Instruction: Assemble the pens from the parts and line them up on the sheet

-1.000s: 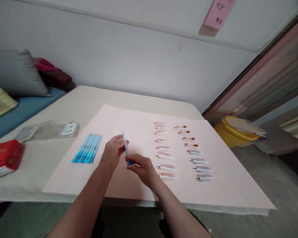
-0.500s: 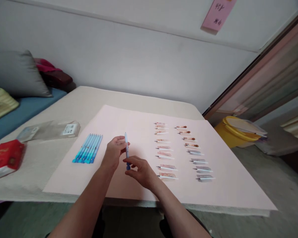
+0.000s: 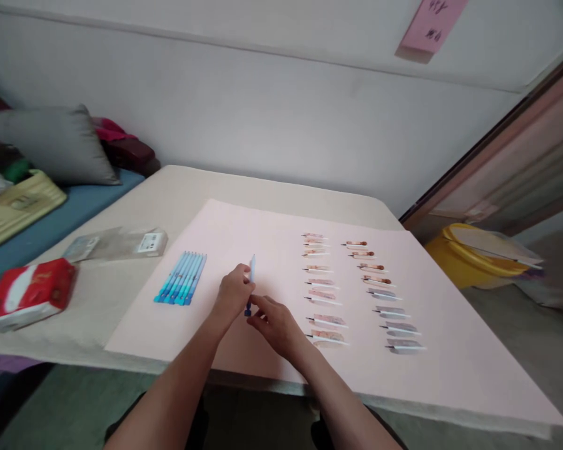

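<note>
A light-blue pen [image 3: 252,265] with a dark-blue end stands nearly upright in front of me, tip pointing away. My left hand [image 3: 235,291] is closed around its middle, and the fingers hide part of the barrel. At the dark-blue lower end, the thumb and fingers of my right hand [image 3: 276,322] pinch the pen. To the left, a row of several blue pens [image 3: 182,278] lies side by side on the pink sheet [image 3: 258,225]. On the right are two columns of refills with small wrappers or printed pieces [image 3: 326,294], whose exact kind I cannot make out.
At the left of the table sit a red-and-white packet [image 3: 30,290] and a clear plastic bag [image 3: 117,244]. A grey cushion [image 3: 59,144] rests on a blue seat beyond. The yellow bucket [image 3: 473,253] stands off the table's right side.
The view has swung slightly left, so the table appears further right. My left hand now covers more of the pen's middle, while my right fingers stay at its lower end.
</note>
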`<act>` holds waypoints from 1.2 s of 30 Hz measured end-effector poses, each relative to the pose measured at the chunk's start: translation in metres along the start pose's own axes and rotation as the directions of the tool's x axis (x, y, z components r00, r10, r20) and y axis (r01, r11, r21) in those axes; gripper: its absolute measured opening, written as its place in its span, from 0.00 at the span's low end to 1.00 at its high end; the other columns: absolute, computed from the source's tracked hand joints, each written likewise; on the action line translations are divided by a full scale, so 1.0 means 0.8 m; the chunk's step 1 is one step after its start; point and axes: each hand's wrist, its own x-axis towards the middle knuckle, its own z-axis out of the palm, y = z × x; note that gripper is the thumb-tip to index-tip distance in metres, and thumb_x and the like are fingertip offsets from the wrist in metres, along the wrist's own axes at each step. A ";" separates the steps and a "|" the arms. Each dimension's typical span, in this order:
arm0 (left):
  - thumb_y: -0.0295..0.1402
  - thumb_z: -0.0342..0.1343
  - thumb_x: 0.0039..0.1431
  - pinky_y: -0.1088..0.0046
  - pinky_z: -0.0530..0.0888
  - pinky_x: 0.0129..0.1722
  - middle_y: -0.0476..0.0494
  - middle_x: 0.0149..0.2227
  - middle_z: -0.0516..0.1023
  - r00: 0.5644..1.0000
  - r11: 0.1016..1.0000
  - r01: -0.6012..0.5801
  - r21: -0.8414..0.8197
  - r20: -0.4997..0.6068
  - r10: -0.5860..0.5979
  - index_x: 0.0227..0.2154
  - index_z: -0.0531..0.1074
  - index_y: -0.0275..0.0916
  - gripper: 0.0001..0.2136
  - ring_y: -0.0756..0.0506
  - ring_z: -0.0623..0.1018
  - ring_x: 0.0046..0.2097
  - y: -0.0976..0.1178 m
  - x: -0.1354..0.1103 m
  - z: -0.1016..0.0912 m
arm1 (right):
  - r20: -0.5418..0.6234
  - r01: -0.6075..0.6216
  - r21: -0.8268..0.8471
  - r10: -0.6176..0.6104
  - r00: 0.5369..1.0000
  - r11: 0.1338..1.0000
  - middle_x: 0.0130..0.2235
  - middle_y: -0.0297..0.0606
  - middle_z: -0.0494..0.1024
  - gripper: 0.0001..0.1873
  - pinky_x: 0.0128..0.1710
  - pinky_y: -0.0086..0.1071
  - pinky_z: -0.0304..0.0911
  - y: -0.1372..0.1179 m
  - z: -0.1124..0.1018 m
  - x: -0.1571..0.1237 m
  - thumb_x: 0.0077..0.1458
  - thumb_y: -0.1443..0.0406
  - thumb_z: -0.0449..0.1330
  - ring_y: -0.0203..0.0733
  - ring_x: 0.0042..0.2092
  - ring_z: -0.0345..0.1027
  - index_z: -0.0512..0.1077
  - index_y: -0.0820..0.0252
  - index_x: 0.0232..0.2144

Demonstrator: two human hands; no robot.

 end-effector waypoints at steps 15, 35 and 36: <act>0.21 0.37 0.57 0.65 0.68 0.34 0.31 0.39 0.72 0.963 0.650 0.238 0.721 -0.262 -0.062 0.40 0.67 0.33 0.15 0.37 0.75 0.41 -0.051 0.019 -0.049 | -0.002 -0.020 -0.047 0.020 1.000 0.999 0.44 0.40 0.75 0.20 0.37 0.33 0.63 -0.003 -0.011 -0.006 0.53 0.67 0.56 0.39 0.36 0.71 0.68 0.55 0.49; 0.26 0.38 0.58 0.64 0.67 0.35 0.29 0.38 0.75 0.953 0.677 0.276 0.682 -0.283 -0.104 0.41 0.66 0.33 0.14 0.36 0.76 0.40 -0.053 0.020 -0.057 | -0.013 -0.002 -0.108 0.001 1.000 0.994 0.41 0.40 0.76 0.16 0.36 0.32 0.63 -0.002 -0.016 -0.008 0.53 0.67 0.55 0.39 0.35 0.71 0.71 0.57 0.45; 0.26 0.38 0.58 0.64 0.67 0.35 0.29 0.38 0.74 0.953 0.674 0.270 0.688 -0.291 -0.085 0.41 0.66 0.32 0.14 0.36 0.76 0.40 -0.052 0.019 -0.053 | -0.027 -0.001 -0.108 -0.002 1.000 0.994 0.41 0.41 0.76 0.16 0.36 0.33 0.63 -0.001 -0.017 -0.008 0.53 0.67 0.55 0.39 0.35 0.71 0.72 0.58 0.45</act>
